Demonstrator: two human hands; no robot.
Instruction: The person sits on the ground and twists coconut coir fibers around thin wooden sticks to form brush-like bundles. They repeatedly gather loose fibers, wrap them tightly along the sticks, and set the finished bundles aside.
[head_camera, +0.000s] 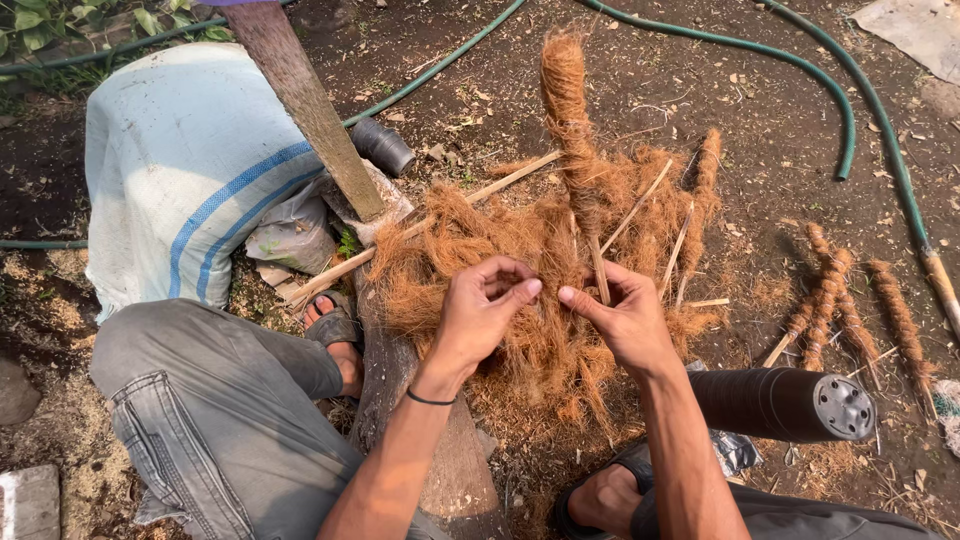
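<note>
Right hand (625, 318) gripping thin stick of fibre-wrapped pole (572, 120), held upright over coconut fibre heap (520, 260); left hand (482, 305) pinching loose strands beside it. Risk of wrap unwinding if pinch loosens. Around: white sack (180, 170), green hose (850, 110), black tube (785, 403), finished poles (835, 300).

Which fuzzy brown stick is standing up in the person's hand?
The fibre-wrapped stick held upright by the right hand. The other wrapped sticks lie flat on the dirt at the right.
</note>
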